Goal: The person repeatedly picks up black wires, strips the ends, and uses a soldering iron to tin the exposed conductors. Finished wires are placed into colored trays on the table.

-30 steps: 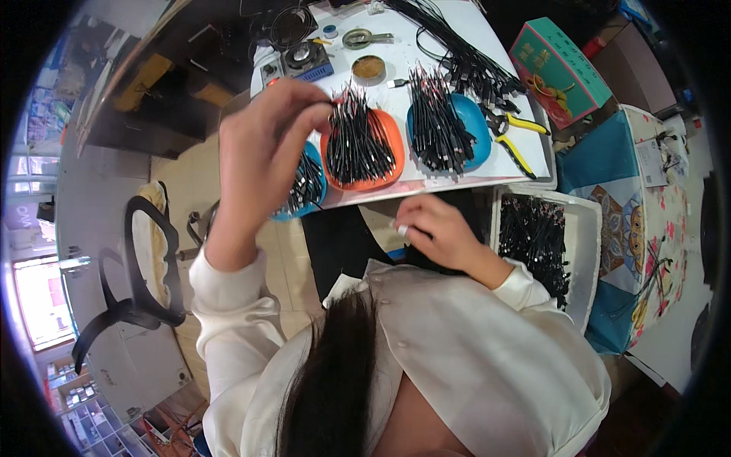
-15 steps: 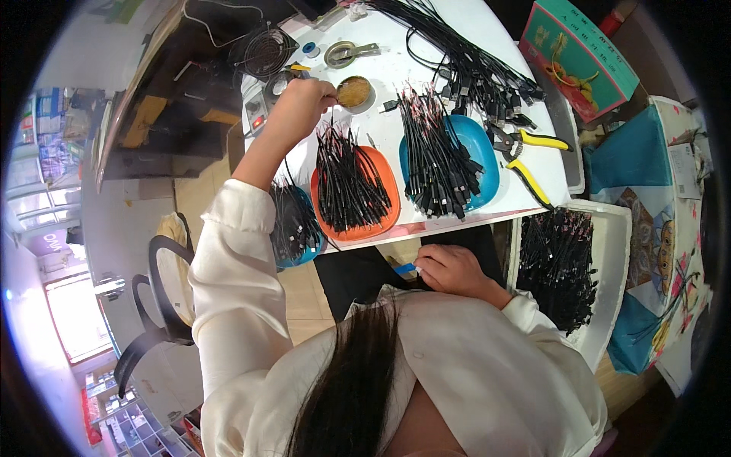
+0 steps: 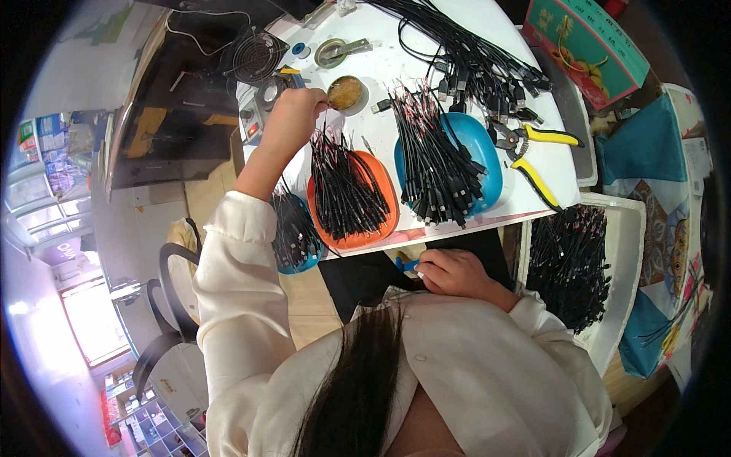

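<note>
Left hand: the left hand, upper centre of the frame, reaches across the white table with fingers pinched on a thin tool whose tip sits at the small round tin of brownish paste; what the tool is cannot be made out.

Right hand: the right hand, centre of the frame at the table's near edge, is curled closed around a small blue-handled item, only its end showing.

Orange tray: the orange tray, just below the left hand, carries a bundle of short black wires.

Blue tray: the blue tray, touching the orange one on its right, holds a larger bundle of black leads.

Pliers: yellow-handled pliers lie right of the blue tray.

Long cables: a loose heap of black cables spreads over the top centre.

White bin: a white bin, right of the frame, is filled with more black wires.

Fan: a small round fan stands at the upper left of the table.
</note>
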Available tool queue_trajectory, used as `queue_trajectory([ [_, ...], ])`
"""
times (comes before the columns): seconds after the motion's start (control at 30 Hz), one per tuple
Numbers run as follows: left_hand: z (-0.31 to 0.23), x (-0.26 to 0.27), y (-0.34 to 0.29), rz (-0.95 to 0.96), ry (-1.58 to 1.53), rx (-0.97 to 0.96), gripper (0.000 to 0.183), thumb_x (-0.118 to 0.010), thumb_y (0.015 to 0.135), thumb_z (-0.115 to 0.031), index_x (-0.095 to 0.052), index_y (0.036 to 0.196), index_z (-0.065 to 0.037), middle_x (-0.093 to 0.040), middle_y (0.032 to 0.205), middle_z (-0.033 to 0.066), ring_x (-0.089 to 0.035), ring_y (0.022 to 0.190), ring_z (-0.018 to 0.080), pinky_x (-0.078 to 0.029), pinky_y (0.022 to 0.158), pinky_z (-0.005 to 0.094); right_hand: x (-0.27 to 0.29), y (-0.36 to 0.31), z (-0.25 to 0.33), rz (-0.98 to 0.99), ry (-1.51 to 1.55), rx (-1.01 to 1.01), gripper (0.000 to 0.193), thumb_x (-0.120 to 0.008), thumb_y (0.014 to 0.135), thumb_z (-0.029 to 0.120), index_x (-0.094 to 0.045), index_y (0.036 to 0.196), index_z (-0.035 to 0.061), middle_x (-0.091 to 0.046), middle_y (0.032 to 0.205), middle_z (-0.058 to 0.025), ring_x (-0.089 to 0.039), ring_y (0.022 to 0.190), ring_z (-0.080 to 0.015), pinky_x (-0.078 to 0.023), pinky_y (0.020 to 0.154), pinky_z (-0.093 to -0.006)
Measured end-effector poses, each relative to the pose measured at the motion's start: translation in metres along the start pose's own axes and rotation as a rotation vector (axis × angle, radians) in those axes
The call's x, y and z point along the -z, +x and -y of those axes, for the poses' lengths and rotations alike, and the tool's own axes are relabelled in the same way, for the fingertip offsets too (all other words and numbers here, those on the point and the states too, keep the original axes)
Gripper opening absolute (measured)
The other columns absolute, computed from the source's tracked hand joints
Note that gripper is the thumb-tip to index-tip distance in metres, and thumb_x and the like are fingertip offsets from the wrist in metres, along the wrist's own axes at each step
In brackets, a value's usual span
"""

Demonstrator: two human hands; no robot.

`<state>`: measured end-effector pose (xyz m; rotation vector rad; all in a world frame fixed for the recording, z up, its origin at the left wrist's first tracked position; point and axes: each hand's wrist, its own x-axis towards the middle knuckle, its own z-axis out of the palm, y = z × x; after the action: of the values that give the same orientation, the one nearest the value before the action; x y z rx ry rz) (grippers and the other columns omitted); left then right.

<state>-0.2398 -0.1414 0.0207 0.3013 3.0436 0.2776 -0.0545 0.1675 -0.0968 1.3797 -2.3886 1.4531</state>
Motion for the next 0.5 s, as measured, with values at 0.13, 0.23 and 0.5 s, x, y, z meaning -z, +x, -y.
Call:
queue_trajectory([
  [0.13,0.0014,0.0001,-0.0003,-0.02,0.056,-0.058,0.01,-0.063,0.082,-0.006,-0.067,0.087,0.001,-0.065,0.07,0.0161,-0.065,0.065,0.0311,-0.049,0.063,0.0369,0.0014,0.0007,0.0004,-0.003,-0.003,0.004,0.012,-0.067,0.073,0.008,-0.061,0.084,0.0073,-0.057,0.089,-0.0034,-0.063,0.071,-0.0194,-0.054,0.064,-0.0312],
  [0.23,0.0033,-0.0007,0.0005,-0.034,0.063,-0.083,0.01,-0.064,0.081,-0.007,-0.067,0.087,0.0,-0.065,0.071,0.0169,-0.064,0.067,0.0331,-0.05,0.064,0.0381,0.0017,0.0011,0.0004,-0.003,-0.005,0.01,0.012,-0.067,0.073,0.007,-0.061,0.083,0.0074,-0.057,0.089,-0.0034,-0.063,0.071,-0.0192,-0.054,0.064,-0.0307],
  [0.5,0.0024,-0.0041,0.0005,-0.027,0.12,-0.051,0.01,-0.065,0.081,-0.009,-0.067,0.087,-0.001,-0.065,0.075,0.019,-0.063,0.071,0.0376,-0.049,0.065,0.0409,0.001,0.0009,0.0012,-0.031,-0.022,-0.003,0.013,-0.066,0.072,0.006,-0.062,0.084,0.0078,-0.058,0.089,-0.0033,-0.063,0.071,-0.0192,-0.055,0.065,-0.0301],
])
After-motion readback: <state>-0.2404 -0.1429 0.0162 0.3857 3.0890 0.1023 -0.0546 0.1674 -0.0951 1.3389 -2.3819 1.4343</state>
